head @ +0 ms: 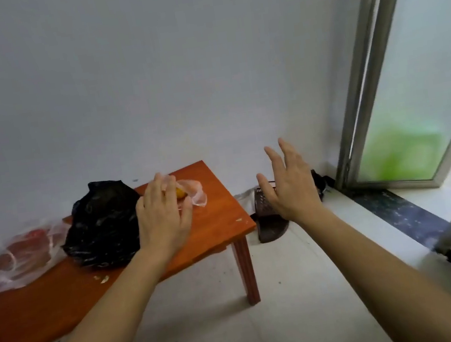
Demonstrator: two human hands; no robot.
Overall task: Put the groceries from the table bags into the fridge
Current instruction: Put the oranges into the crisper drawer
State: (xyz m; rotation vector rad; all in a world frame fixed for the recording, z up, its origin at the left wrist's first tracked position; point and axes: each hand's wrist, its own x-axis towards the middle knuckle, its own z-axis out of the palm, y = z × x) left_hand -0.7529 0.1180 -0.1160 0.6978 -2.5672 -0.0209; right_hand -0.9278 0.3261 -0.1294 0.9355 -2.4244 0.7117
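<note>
Head view. Risk of sweeping the small clear bag [197, 194] off the bench [219, 218] corner with the flat left hand [163, 215], or of tearing its thin film if yanked. Crumpled, limp, holding something yellow, beside the black bag [104, 227] and a clear bag of red contents [18, 260]. Right hand [290, 190] spread in mid-air, gripping nothing; left also flat-fingered, contact with the bag unclear.

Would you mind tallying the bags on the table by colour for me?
Black: 1, the black bag.
Clear: 2, the clear bag with red contents and the clear bag with a yellow item.
Total: 3 bags.
</note>
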